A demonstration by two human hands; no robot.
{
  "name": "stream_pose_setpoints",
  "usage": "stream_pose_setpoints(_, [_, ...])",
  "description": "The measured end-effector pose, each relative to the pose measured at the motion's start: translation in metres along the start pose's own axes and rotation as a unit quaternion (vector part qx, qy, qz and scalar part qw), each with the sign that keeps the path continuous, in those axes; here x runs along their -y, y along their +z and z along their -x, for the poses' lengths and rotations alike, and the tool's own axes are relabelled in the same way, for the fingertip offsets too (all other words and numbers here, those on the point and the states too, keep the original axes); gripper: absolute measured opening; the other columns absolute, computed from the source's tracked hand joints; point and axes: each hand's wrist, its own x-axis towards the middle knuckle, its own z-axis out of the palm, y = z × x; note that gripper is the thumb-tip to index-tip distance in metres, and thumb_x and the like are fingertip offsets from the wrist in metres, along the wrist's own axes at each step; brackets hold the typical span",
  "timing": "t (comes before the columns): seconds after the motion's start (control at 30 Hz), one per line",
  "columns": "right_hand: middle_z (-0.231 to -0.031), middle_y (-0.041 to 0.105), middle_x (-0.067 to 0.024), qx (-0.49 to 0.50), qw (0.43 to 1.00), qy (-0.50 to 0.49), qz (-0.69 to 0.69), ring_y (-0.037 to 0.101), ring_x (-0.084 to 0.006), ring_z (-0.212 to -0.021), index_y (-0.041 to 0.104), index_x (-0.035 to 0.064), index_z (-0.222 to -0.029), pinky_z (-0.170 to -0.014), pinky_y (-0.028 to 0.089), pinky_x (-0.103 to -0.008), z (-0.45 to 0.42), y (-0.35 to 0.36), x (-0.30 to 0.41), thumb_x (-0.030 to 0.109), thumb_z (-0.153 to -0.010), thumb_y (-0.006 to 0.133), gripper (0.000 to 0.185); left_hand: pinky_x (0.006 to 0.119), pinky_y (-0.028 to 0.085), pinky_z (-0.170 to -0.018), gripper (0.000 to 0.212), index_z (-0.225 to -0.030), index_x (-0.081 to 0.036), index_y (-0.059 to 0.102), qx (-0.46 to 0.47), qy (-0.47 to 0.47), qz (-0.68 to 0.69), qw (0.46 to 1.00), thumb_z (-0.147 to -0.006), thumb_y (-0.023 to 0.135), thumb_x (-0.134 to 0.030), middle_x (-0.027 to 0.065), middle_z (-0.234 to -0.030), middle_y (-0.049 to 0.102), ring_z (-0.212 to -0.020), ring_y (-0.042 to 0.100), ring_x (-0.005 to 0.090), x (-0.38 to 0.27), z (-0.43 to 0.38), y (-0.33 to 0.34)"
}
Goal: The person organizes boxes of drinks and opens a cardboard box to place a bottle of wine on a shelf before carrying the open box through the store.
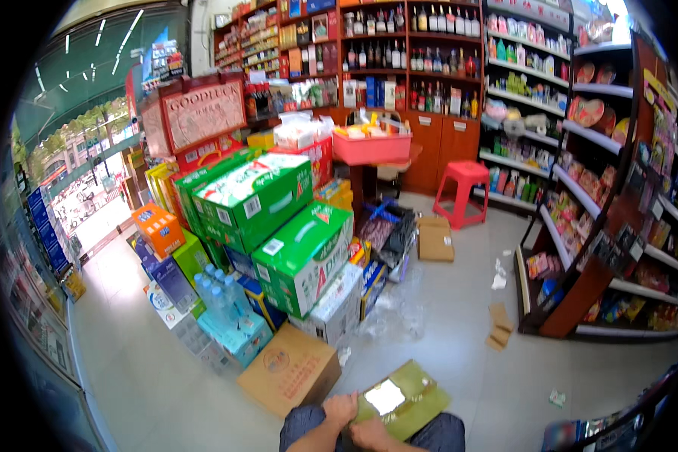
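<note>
Low in the view, between the person's two knees, a flat olive-green package (424,398) with a bright white patch lies tilted over the lap. My left hand (340,408) is closed on its left corner. Lower down and to the right, my right hand (371,434) touches the near left edge; its fingers are partly hidden, so whether it grips cannot be told. A closed brown cardboard carton (291,367) with red print stands on the floor just left of the hands.
Stacked green cartons (302,257), a white carton (333,305) and shrink-wrapped water bottles (223,296) rise ahead on the left. Flattened cardboard (435,240), clear plastic wrap (392,311) and scraps lie on the floor. A red stool (462,192) stands before the stocked shelves (585,186).
</note>
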Motion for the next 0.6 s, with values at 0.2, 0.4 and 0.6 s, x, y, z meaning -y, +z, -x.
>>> stream_pose_setpoints(0.2, [-0.074, 0.066, -0.0102, -0.071, 0.996, 0.012, -0.048, 0.066, -0.0288, -0.073, 0.067, 0.0143, -0.077, -0.068, 0.045, -0.0451, 0.042, -0.084, 0.017, 0.023, -0.080, 0.055, 0.015, 0.051, 0.053, -0.076, 0.063, -0.079, -0.003, 0.074, -0.028, -0.001, -0.051, 0.998, -0.098, 0.033, -0.046, 0.0254, -0.080, 0.068, -0.078, 0.068, 0.0422, -0.001, -0.020, -0.006])
stream_pose_setpoints(0.4, [-0.115, 0.056, -0.0173, -0.267, 0.963, 0.010, 0.018, 0.051, -0.0350, -0.111, 0.061, 0.0028, -0.099, -0.094, 0.043, -0.0445, 0.077, -0.105, -0.005, 0.034, -0.088, 0.060, 0.033, 0.050, 0.053, -0.071, 0.064, -0.074, -0.003, 0.073, -0.027, 0.020, -0.058, 0.998, -0.099, 0.033, -0.045, 0.0247, -0.078, 0.068, -0.074, 0.067, 0.0415, -0.007, -0.024, -0.005])
stream_pose_setpoints(0.6, [-0.118, 0.054, -0.0154, -0.216, 0.956, 0.194, -0.055, 0.048, -0.0326, -0.116, 0.061, 0.0027, -0.107, -0.099, 0.038, -0.0464, 0.103, -0.088, -0.092, 0.035, -0.088, 0.059, 0.037, 0.049, 0.046, -0.090, 0.050, -0.117, -0.002, 0.060, 0.012, 0.162, -0.001, 0.987, -0.098, 0.036, -0.042, 0.0229, -0.101, 0.065, -0.095, 0.062, 0.0406, -0.054, -0.059, -0.015])
